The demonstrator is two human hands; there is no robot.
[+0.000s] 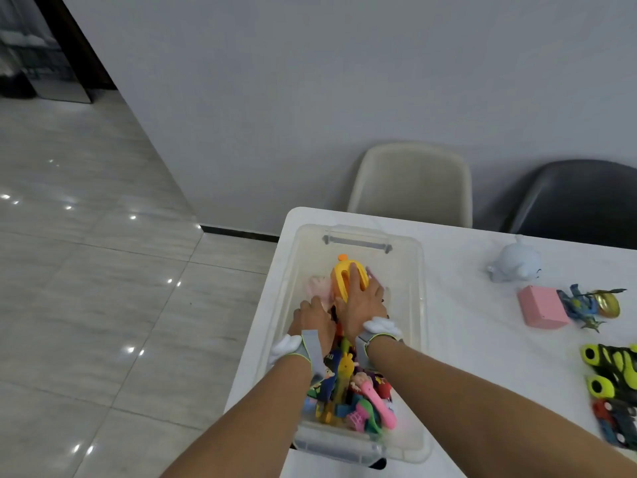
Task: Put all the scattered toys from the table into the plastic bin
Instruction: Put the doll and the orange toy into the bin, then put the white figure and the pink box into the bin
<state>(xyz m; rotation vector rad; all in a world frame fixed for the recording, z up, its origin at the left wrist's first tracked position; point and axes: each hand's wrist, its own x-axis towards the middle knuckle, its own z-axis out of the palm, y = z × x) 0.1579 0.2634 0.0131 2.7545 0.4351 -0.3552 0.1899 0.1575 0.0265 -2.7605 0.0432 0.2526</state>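
Note:
A clear plastic bin point(415, 291) stands at the left end of the white table point(465, 346), holding several colourful toys. Both my hands are inside it. My right hand point(362, 298) lies on a yellow toy point(341, 276) with its fingers stretched over it. My left hand point(312, 317) rests beside a pale pink toy point(319, 286); its fingertips are hidden among the toys. On the table to the right lie a grey-blue plush whale point(517, 262), a pink block point(543, 307), a blue and gold figure point(589, 305), a neon-yellow and black toy point(612, 370) and a red and blue toy point(615, 422).
A cream chair point(412, 182) and a dark chair point(579, 198) stand behind the table against the grey wall. Glossy tiled floor point(103, 288) spreads to the left of the table's edge.

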